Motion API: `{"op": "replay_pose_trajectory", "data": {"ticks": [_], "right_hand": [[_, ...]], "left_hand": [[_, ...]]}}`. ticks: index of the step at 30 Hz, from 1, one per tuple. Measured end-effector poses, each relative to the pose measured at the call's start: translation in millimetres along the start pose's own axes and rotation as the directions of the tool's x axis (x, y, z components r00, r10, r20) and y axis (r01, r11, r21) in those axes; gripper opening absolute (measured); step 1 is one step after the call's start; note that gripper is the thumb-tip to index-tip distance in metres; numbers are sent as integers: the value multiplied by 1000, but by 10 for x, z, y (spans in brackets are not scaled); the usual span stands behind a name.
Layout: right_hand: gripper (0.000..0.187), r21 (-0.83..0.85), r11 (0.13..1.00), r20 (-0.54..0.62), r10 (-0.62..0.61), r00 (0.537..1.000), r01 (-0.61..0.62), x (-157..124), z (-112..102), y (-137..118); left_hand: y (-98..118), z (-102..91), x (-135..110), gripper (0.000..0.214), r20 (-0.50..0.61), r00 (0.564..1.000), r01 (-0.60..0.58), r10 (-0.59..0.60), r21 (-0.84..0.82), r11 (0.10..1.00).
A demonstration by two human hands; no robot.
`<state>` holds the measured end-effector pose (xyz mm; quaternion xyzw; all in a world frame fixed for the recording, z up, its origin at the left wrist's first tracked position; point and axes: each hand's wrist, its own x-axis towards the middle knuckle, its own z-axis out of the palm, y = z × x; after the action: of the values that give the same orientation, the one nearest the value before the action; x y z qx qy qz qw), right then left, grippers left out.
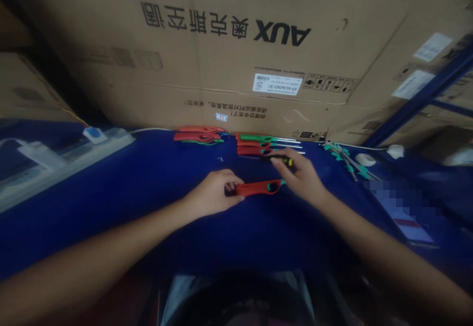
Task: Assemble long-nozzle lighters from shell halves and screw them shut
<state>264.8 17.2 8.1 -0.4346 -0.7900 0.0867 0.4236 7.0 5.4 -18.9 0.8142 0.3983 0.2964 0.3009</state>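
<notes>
My left hand (218, 191) is closed on the left end of a red lighter (256, 188), the long-necked kind with a finger loop and green trigger. In my right hand (298, 174) is a black-and-yellow screwdriver (284, 160), its thin shaft pointing left above the lighter. Behind it lie several similar lighters: a green one (254, 138) and red ones (247, 151), with metal necks to the right. More red lighter bodies (197, 135) are stacked to the left. A few tiny metal bits (220, 159) rest on the blue surface between my hands and the stack.
A large cardboard box (221, 69) walls off the back of the blue tabletop (148, 178). On the left sits a white power strip (111, 141) with plugs. To the right are thin rods with green parts (342, 157), a white roll (365, 160) and a phone (414, 230).
</notes>
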Motion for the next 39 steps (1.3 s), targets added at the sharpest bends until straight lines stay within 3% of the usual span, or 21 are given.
{"op": "replay_pose_trajectory", "data": {"ticks": [5, 10, 16, 19, 22, 26, 30, 35, 39], "right_hand": [[20, 83, 993, 185, -99, 978, 84, -63, 318, -151], [20, 80, 989, 193, -135, 972, 122, 40, 416, -101], [20, 54, 991, 138, -133, 981, 126, 66, 475, -73], [20, 80, 990, 56, -124, 991, 119, 82, 432, -94], [21, 196, 981, -77, 12, 997, 3, 136, 324, -133], [35, 480, 855, -170, 309, 936, -196, 217, 143, -133], [43, 683, 702, -170, 422, 890, -202, 220, 47, -68], [50, 808, 501, -19, 547, 837, -309, 156, 73, -19], [52, 835, 397, 88, 588, 804, -382, 112, 101, 9]], "left_hand": [[32, -6, -15, 23, 9, 1000, -20, 20, 9, 1000], [22, -4, -18, 24, 4, 999, -32, 32, 12, 999], [-14, 13, -17, 25, 17, 1000, -26, 26, 6, 1000], [-31, 13, -14, 27, 15, 1000, -22, 22, -2, 1000], [-35, 14, -9, 27, 22, 999, -29, 30, -11, 1000], [-14, 38, -15, 31, 31, 999, -37, 37, -29, 999], [15, 93, -34, 32, 34, 997, -69, 71, -52, 996], [9, 136, -47, 33, 22, 992, -122, 123, -52, 991], [-11, 137, -56, 34, -15, 989, -146, 146, -40, 988]]}}
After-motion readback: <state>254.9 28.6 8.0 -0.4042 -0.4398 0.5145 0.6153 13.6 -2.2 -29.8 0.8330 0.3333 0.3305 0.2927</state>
